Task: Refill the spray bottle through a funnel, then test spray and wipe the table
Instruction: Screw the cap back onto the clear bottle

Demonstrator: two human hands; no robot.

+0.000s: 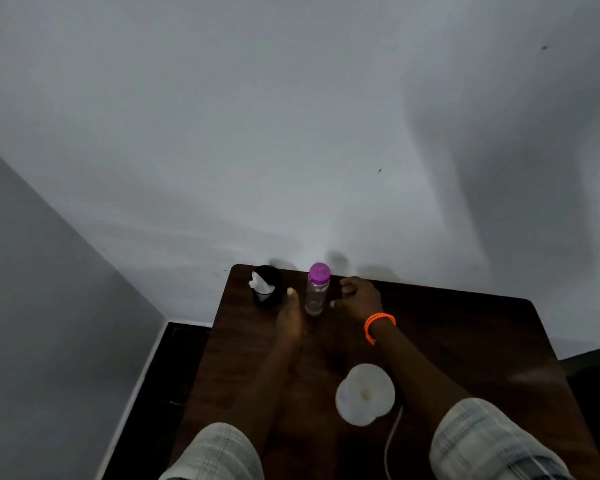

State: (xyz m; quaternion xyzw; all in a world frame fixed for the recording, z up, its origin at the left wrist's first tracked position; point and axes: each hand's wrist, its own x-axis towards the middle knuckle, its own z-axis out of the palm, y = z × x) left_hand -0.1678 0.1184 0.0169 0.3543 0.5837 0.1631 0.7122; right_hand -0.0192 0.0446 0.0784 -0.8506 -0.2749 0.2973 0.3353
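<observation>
A clear bottle point(316, 294) with a purple cap stands upright near the far edge of the dark wooden table point(465, 341). My left hand point(289, 315) lies stretched out just left of the bottle, fingers straight, holding nothing. My right hand point(359, 297), with an orange band on the wrist, hovers just right of the bottle. Its fingers and thumb curve loosely toward the bottle with a small gap between. A white funnel point(364, 394) sits close to me between my forearms, its mouth facing up. No spray head is visible.
A black cup point(267, 296) with white tissue in it stands left of the bottle at the table's far left corner. A thin white cord point(392, 441) runs from the funnel toward me. The table stands against a white wall, with dark floor to its left.
</observation>
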